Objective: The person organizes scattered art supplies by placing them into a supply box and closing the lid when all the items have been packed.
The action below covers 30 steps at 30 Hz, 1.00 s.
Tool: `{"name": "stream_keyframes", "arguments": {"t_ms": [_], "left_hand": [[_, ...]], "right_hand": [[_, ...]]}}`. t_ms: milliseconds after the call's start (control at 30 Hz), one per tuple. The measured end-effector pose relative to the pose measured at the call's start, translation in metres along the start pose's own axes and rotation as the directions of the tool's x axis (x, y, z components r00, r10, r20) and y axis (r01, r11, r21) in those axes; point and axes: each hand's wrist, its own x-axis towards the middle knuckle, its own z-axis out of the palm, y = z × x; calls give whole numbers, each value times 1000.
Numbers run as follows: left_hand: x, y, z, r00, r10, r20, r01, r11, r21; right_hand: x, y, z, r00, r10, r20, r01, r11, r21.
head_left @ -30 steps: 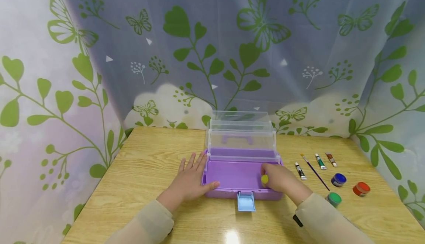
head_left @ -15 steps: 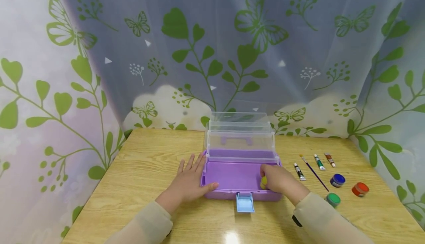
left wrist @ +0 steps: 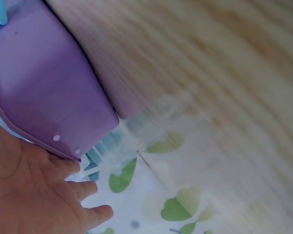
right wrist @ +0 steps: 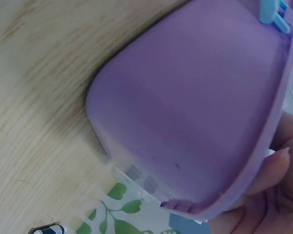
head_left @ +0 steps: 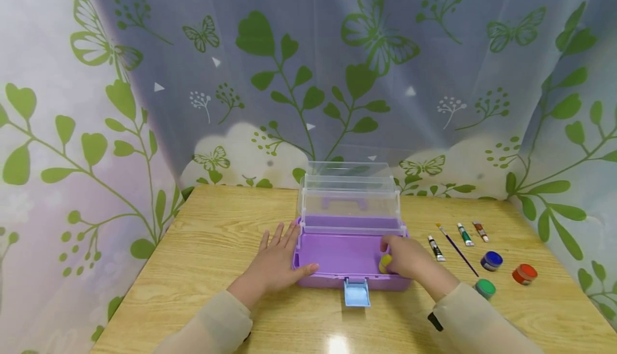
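Observation:
A purple storage box with clear lift-up trays and a blue latch stands open at the table's middle. My left hand lies flat against the box's left end, fingers straight, thumb on the front rim. My right hand reaches into the box's right end and holds a small yellow-lidded jar low inside it. In the left wrist view the purple box wall fills the upper left beside my palm. The right wrist view shows the box's outer wall with my fingers at its rim.
Right of the box lie a black-and-white paint tube, a thin brush, a green tube and a brown tube. Blue, red and green jars stand near the right front. A leaf-print curtain surrounds the wooden table.
My right hand with the yellow jar has shifted only slightly inside the box's right end. The left hand stays where it was.

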Motion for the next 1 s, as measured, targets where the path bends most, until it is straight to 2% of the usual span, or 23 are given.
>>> {"name": "stream_keyframes", "arguments": {"t_ms": [267,500,767,1000], "left_hand": [[-1,2,-3,1000,-2,8,2,1000,-9],[-2,3,-4,1000,-2,13,2,1000,-11],[0,0,0,1000,-1,11,1,1000,0],[1,-1,2,1000,-4,4,4,1000,-9]], "right_hand": [[-11,3,-15,998,-17,-65,18,1000,25],[-27,8,-34,995,-5,-103,14,996,88],[-41,18,-51,989,1,-151,21,990,139],[-53,31,-60,989,29,-146,4,975,222]]}}
